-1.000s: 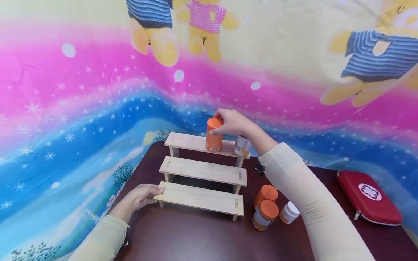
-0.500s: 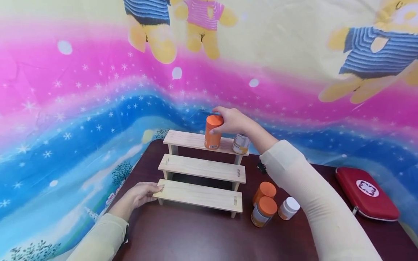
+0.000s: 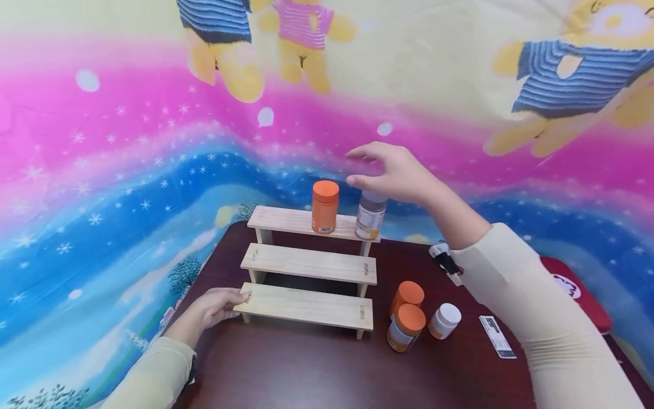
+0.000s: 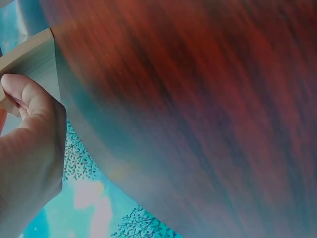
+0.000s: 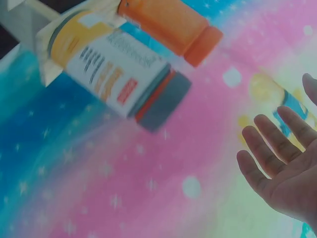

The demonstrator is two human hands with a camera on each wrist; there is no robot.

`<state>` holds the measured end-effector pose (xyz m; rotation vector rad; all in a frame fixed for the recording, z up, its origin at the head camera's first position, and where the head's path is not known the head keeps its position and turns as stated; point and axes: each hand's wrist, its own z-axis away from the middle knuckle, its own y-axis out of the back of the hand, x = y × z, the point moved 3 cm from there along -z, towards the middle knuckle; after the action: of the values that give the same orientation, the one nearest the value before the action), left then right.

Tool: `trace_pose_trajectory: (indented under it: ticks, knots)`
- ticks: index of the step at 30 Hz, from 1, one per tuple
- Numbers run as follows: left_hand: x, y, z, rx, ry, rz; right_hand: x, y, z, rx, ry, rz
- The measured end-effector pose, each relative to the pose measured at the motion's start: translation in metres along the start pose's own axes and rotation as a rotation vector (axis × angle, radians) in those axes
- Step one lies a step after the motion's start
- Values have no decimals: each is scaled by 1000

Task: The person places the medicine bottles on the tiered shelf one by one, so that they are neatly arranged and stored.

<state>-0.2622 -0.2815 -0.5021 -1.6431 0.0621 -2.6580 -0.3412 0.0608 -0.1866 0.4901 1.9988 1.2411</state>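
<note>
Left hand: grasping lowest step by left edge | right hand: released, near upright orange bottle on top step

Right grip hovers high, fingers parted; left grip pinches lower down.

My left hand pinches a pale wooden three-step rack by its lowest step's left end. Upright on its top step, apart, stand an orange-lidded orange bottle and, to its right, a grey-lidded white-and-yellow bottle.
</note>
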Motion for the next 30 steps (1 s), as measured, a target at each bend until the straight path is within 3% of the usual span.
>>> trace_pose_trajectory:
  ticks: [6,14,20,25,30]
  knots:
    - [2,-3,4,4,-1,-23,10,23,38,43,-13,23]
    - [6,-5,9,36,15,-48,32,31,95,67,-74,-32]
    - [8,-5,8,35,11,-43,42,20,133,55,-104,-67]
    - [8,-5,8,32,9,-39,59,2,152,55,-143,-71]
    - [5,-7,9,17,3,-49,77,-15,167,36,-166,-151]
